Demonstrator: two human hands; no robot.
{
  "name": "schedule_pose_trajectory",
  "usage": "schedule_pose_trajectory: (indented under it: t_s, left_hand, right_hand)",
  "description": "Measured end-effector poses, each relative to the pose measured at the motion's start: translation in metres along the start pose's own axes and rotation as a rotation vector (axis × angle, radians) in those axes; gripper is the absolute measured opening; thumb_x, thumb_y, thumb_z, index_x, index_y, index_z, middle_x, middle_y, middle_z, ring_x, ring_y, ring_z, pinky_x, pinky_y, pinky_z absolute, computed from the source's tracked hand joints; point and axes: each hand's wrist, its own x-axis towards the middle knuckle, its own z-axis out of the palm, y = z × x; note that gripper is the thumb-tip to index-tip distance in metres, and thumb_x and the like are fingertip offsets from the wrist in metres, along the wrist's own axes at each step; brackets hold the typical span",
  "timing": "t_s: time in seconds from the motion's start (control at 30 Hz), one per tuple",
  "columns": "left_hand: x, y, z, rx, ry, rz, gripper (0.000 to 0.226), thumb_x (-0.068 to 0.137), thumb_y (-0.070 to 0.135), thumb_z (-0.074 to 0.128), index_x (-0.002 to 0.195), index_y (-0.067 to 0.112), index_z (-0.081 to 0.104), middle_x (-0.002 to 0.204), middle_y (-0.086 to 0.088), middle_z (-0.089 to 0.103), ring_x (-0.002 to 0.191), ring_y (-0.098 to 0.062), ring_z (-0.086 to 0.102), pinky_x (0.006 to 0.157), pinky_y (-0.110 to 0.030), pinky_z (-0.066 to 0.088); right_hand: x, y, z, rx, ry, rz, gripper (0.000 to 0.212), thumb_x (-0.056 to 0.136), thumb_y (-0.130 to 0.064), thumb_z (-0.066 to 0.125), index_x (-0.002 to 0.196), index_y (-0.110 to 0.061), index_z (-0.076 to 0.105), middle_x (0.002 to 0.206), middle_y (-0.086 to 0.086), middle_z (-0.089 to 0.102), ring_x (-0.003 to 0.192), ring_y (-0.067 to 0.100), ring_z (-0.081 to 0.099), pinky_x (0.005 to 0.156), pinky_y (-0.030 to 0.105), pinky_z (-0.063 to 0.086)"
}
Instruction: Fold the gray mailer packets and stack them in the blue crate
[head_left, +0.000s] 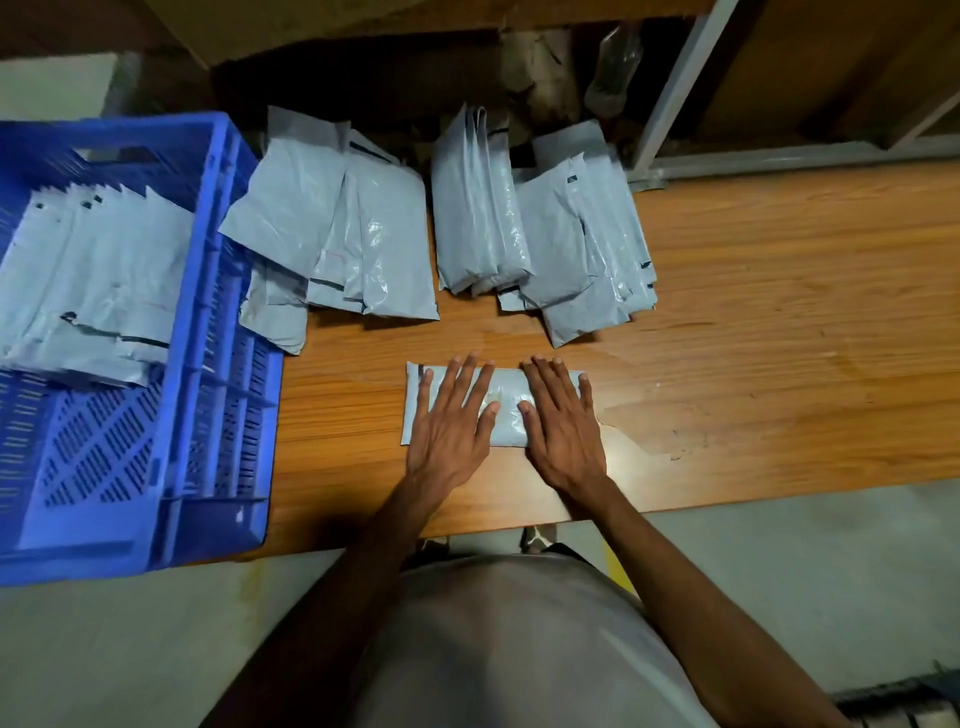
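Observation:
A folded gray mailer packet (508, 402) lies flat near the front of the wooden table (779, 338). My left hand (452, 421) presses its left half with straight, spread fingers. My right hand (561, 421) presses its right half the same way. At the left stands the blue crate (208, 415), holding several gray packets (88, 291) leaned in a row. Two loose piles of gray packets lie behind the pressed one: a left pile (337, 244) beside the crate and a right pile (540, 228).
Bare wood stretches to the right of the piles. A white metal frame (675, 93) and a clear plastic bottle (613, 67) stand beyond the table's back edge. The table's front edge runs just below my wrists, with gray floor beneath.

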Motion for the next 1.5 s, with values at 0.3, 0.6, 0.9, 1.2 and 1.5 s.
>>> schedule_pose_trajectory:
  t_s: [0.3,0.6,0.9,1.2,1.5]
  left_hand:
    - [0.002,-0.001,0.003,0.013,-0.021,0.004,0.058,0.113,0.045,0.023,0.167,0.024,0.015,0.175,0.003,0.008,0.161,-0.013,0.002,0.128,-0.055,0.007]
    - [0.004,0.0,0.0,-0.01,-0.071,-0.005,0.059,0.114,0.046,0.022,0.167,0.023,0.012,0.175,0.004,0.003,0.16,-0.012,-0.002,0.129,-0.054,0.003]
    - [0.001,-0.012,-0.016,-0.155,-0.078,-0.03,0.059,0.112,0.043,0.013,0.165,0.019,0.023,0.171,0.003,0.022,0.16,-0.011,0.005,0.131,-0.044,-0.004]
    - [-0.009,-0.047,-0.008,-0.096,-0.077,-0.009,0.061,0.113,0.049,0.019,0.167,0.023,0.012,0.174,0.006,0.009,0.161,-0.014,-0.002,0.131,-0.046,0.004]
    - [-0.008,-0.048,-0.003,-0.091,-0.054,0.002,0.058,0.114,0.047,0.025,0.167,0.024,0.018,0.174,0.008,0.012,0.161,-0.015,0.003,0.131,-0.045,0.007]
  right_hand:
    - [0.003,0.001,0.004,-0.033,-0.024,0.008,0.057,0.113,-0.036,0.029,0.167,-0.022,0.021,0.174,-0.002,0.017,0.162,0.016,0.006,0.131,0.047,0.005]
    - [0.003,0.001,0.002,-0.05,-0.059,0.002,0.057,0.113,-0.037,0.024,0.168,-0.023,0.017,0.175,-0.003,0.014,0.162,0.015,0.005,0.131,0.047,0.005]
    - [0.003,-0.013,-0.002,-0.103,-0.029,-0.031,0.054,0.115,-0.035,0.025,0.166,-0.018,0.025,0.173,0.002,0.022,0.162,0.017,0.009,0.132,0.043,0.003]
    - [0.009,-0.032,0.011,-0.115,-0.079,-0.111,0.058,0.113,-0.044,0.026,0.168,-0.028,0.014,0.175,-0.01,0.011,0.162,0.013,0.001,0.131,0.05,0.006]
    - [0.014,-0.031,0.012,-0.129,-0.112,-0.112,0.058,0.114,-0.043,0.03,0.168,-0.031,0.012,0.174,-0.013,0.009,0.162,0.013,0.0,0.13,0.05,0.008]
